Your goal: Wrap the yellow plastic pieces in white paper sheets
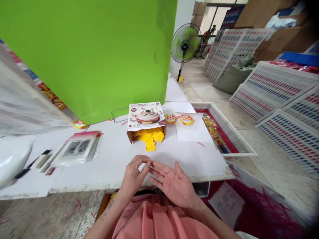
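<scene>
My left hand [134,173] is in front of the table's near edge, thumb and forefinger pinched together at a fingertip of my right hand. Whether something small is in that pinch, I cannot make out. My right hand [175,186] lies palm up with its fingers stretched out and nothing on the palm. Just beyond both hands, a printed toy box [146,116] lies on its side, its open end toward me. Yellow flat pieces [151,137] spill out of it onto the white table [107,166].
Two round yellow toys [186,119] joined by a red cord lie right of the box. Clear plastic bags [78,147] and a black-and-white pen-like item [32,164] are at left. A green panel [87,59] stands behind. White crates [239,151] and a fan [185,44] are at right.
</scene>
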Available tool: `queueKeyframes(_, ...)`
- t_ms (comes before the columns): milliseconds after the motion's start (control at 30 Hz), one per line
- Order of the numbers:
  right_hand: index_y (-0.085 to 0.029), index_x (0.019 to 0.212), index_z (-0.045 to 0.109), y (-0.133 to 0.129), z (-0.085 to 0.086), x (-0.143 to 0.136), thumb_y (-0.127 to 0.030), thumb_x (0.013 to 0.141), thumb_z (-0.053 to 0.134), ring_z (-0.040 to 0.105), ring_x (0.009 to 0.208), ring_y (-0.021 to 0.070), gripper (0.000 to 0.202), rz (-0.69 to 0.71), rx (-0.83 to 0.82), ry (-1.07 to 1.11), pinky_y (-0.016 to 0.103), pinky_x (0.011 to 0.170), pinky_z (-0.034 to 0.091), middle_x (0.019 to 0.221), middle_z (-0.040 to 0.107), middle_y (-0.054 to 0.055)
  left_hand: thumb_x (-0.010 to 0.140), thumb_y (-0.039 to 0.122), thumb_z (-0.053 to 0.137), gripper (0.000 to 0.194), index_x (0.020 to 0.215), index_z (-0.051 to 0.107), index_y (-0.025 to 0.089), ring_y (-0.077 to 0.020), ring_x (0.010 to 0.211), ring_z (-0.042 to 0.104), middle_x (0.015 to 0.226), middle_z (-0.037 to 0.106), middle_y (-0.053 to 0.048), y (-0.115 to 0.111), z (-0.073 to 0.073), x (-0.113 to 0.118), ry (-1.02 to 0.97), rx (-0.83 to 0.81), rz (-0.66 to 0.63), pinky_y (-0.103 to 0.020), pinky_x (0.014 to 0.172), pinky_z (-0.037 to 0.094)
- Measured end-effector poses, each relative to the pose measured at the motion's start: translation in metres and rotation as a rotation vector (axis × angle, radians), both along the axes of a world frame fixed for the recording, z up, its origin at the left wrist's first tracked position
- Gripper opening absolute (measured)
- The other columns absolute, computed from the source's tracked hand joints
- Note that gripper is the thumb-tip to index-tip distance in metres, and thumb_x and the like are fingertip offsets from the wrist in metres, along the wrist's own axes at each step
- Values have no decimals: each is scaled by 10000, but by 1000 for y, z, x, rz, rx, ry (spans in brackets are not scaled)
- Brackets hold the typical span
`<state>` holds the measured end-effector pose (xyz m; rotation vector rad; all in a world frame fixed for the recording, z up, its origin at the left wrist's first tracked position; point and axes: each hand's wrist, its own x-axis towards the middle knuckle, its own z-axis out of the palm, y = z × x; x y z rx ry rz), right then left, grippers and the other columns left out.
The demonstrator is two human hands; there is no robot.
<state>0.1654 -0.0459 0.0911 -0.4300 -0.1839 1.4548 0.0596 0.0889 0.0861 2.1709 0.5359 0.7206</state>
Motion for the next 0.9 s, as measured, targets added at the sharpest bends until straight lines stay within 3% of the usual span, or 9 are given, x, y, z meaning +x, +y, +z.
queueKeyframes(200, -137, 1200, 540, -5, -9, 5, -507, 826, 480, 366, 1246, 256, 530, -15, -17, -140, 432, 1029, 246, 1355, 420, 134, 869, 277, 441, 189, 897, 613, 204, -179, 873, 582, 913, 630, -51, 3, 0, -18, 62, -232, -18, -283, 782, 447)
queueKeyframes(300, -160, 1146, 583, -13, -20, 15, -404, 823, 540, 467, 1153, 260, 407, -62, -46, -334, 435, 966, 322, 1246, 529, 140, 778, 356, 584, 173, 790, 586, 183, -173, 778, 583, 791, 622, -28, 6, -10, -33, 163, -232, 59, -264, 728, 452)
queueKeyframes(400, -190, 1099, 606, -23, -27, 38, -359, 823, 566, 546, 1043, 236, 327, -76, -133, -612, 413, 897, 384, 1126, 608, 116, 773, 407, 578, 243, 699, 579, 176, -157, 683, 575, 692, 614, -12, 7, -23, -45, 259, -222, 81, -241, 664, 449)
queueKeyframes(500, -213, 1088, 603, -26, -34, 77, -370, 816, 571, 571, 987, 218, 316, -99, -251, -951, 385, 845, 426, 1074, 636, 91, 787, 432, 547, 267, 721, 609, 182, -159, 687, 589, 720, 641, -18, 5, -32, -52, 306, -214, 69, -230, 657, 460)
queueKeyframes(600, -222, 1031, 621, -18, -45, 128, -370, 824, 516, 598, 926, 195, 276, -258, -464, -1428, 352, 816, 463, 1021, 657, 53, 802, 438, 515, 280, 741, 632, 191, -170, 711, 612, 755, 665, -25, 1, -36, -56, 329, -201, 79, -229, 674, 479)
queueKeyframes(800, -197, 1128, 557, 25, -70, 226, -280, 766, 505, 514, 1070, 231, 375, -529, -680, -1680, 390, 908, 409, 1193, 533, 98, 840, 402, 449, 296, 1011, 634, 246, -163, 788, 648, 950, 689, -21, -9, -42, -60, 319, -238, 139, -223, 723, 511)
queueKeyframes(900, -186, 1205, 499, 50, -76, 256, -269, 709, 579, 361, 1222, 281, 509, -622, -764, -1777, 430, 1006, 290, 1269, 456, 120, 852, 386, 428, 289, 989, 642, 248, -153, 760, 647, 899, 691, -14, -16, -43, -61, 292, -218, 119, -210, 713, 517)
